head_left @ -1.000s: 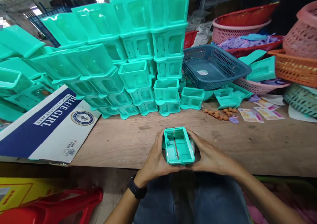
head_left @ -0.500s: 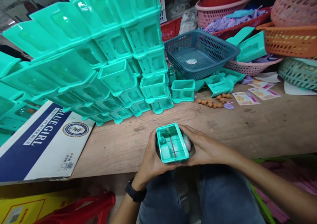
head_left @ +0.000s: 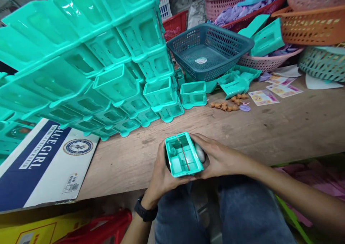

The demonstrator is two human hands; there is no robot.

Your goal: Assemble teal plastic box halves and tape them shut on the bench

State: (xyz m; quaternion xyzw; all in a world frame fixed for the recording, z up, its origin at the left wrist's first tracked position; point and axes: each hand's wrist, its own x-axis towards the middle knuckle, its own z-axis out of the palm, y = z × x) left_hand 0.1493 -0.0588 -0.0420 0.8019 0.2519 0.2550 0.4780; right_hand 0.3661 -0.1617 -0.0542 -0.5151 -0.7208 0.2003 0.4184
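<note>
1. Between the left hand [head_left: 161,170] and right hand [head_left: 215,154]: a turquoise box [head_left: 177,164], with one reddish-brown stripe [head_left: 183,153] inside.
2. Left of the hands: a white-and-navy carton [head_left: 56,175].
3. Beyond them: turquoise stacked boxes [head_left: 107,46], a slate-blue latticed basket [head_left: 199,73].
4. Beyond, rightward: pink-and-yellow cards [head_left: 263,97], an orange latticed basket [head_left: 309,30].

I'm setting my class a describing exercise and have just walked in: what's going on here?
A person holds a turquoise box, its open top facing up, between the left hand and right hand at the near edge of a wooden table. Whether the box touches the table is unclear. Similar stacked boxes stand to the left, beyond a white and blue carton. Further back is a dark blue basket, with small brown pieces nearer the person.
</note>
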